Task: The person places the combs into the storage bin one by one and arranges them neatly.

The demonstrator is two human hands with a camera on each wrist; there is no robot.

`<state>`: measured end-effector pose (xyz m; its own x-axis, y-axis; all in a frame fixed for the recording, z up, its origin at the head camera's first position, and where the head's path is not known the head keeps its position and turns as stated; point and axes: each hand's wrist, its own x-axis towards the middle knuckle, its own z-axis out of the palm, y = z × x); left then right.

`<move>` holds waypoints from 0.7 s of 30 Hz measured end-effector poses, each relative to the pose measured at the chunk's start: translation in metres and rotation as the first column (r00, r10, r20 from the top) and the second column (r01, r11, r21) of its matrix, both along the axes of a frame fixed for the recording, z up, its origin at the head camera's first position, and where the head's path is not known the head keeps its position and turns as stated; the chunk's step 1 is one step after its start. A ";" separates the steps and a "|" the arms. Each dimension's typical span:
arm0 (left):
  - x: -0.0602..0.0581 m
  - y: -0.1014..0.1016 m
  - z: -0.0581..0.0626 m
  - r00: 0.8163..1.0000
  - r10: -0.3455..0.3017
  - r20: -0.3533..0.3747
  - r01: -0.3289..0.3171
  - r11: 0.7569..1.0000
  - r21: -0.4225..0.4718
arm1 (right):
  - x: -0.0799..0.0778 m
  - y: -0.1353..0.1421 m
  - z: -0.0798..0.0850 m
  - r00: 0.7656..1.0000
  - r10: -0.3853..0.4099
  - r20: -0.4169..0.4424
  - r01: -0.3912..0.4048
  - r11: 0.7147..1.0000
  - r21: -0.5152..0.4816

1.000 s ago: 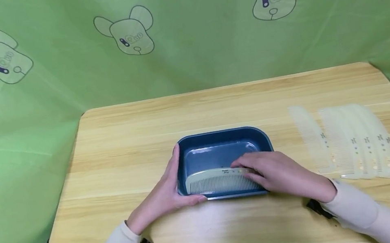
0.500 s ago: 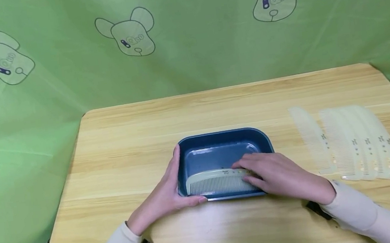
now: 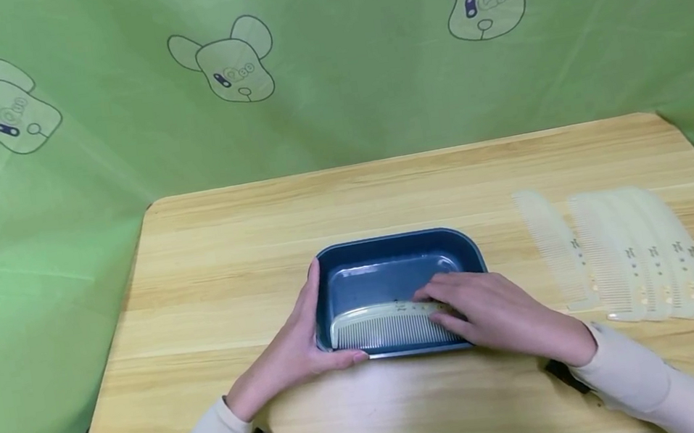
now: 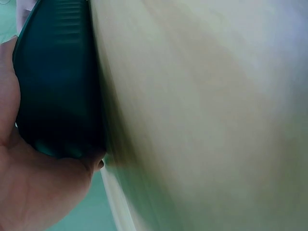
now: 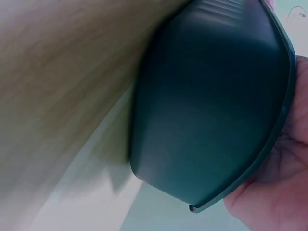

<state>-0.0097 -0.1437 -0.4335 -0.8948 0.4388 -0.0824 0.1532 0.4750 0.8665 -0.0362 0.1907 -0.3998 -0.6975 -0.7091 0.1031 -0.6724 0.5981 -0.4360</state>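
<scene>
A dark blue rectangular box [image 3: 383,244] stands on the table in the head view. My left hand [image 3: 292,346] grips its left end, thumb along the near rim and fingers up the left side. Inside the box, along the near wall, a pale translucent comb [image 3: 375,326] stands on edge with its teeth down. My right hand [image 3: 486,304] reaches over the right rim and pinches the comb's right end, which the fingers partly cover. Both wrist views show mainly the box's outer wall, with the left palm [image 4: 41,190] and right palm [image 5: 274,192] beside it.
On the right of the wooden table [image 3: 242,223] lie several overlapping pale combs [image 3: 648,250]. One separate comb [image 3: 551,248] lies just left of them, between that group and the box. A green cloth [image 3: 360,112] with printed bear heads hangs behind the table.
The fingers of my right hand have shifted very slightly at the comb's right end. The comb, box and left hand have hardly moved.
</scene>
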 end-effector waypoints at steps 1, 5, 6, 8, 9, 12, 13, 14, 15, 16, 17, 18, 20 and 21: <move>0.000 0.000 0.000 1.000 -0.002 -0.005 0.002 1.000 0.002 | 0.000 0.000 0.000 1.000 -0.005 0.002 0.005 1.000 -0.003; 0.000 0.000 -0.001 1.000 -0.003 0.009 0.003 1.000 0.006 | 0.000 0.001 -0.002 1.000 -0.016 0.019 0.016 1.000 -0.025; 0.000 0.000 -0.001 1.000 -0.005 0.012 0.005 1.000 0.007 | 0.000 0.001 -0.002 1.000 -0.019 0.022 0.019 0.999 -0.031; 0.000 0.000 -0.001 1.000 -0.005 0.018 0.005 1.000 0.009 | 0.001 0.002 -0.002 1.000 -0.024 0.019 0.025 0.999 -0.040; 0.000 -0.001 -0.001 1.000 -0.005 0.018 0.005 1.000 0.008 | 0.001 0.002 -0.003 0.999 -0.028 0.018 0.029 0.999 -0.043; 0.000 -0.001 -0.002 1.000 -0.005 0.013 0.005 1.000 0.004 | 0.002 0.002 -0.004 0.999 -0.039 0.011 0.040 0.998 -0.058; -0.001 -0.001 -0.002 1.000 -0.006 0.010 0.006 1.000 0.002 | 0.002 0.003 -0.004 0.999 -0.041 0.007 0.041 0.997 -0.065; -0.001 -0.001 -0.002 1.000 -0.005 0.010 0.005 1.000 0.001 | 0.002 0.003 -0.005 0.999 -0.040 0.005 0.040 0.996 -0.078; -0.001 -0.001 -0.002 1.000 -0.006 0.008 0.006 1.000 0.000 | 0.002 0.004 -0.005 0.999 -0.038 0.000 0.038 0.995 -0.091; -0.001 -0.001 -0.002 1.000 -0.005 0.006 0.005 1.000 0.000 | 0.002 0.005 -0.006 0.999 -0.035 -0.002 0.034 0.994 -0.106; -0.001 -0.001 -0.002 1.000 -0.005 0.005 0.005 1.000 0.000 | 0.003 0.005 -0.006 0.999 -0.031 -0.007 0.030 0.992 -0.122; -0.001 -0.001 -0.002 1.000 -0.004 0.004 0.004 1.000 0.000 | 0.003 0.006 -0.006 1.000 -0.028 -0.010 0.026 0.990 -0.139; -0.001 -0.001 -0.003 1.000 -0.006 0.002 0.006 1.000 0.001 | 0.004 0.008 -0.007 1.000 -0.021 -0.013 0.018 0.986 -0.167; 0.000 -0.001 -0.003 1.000 -0.008 0.002 0.008 1.000 0.001 | 0.005 0.009 -0.007 1.000 -0.017 -0.009 0.015 0.984 -0.180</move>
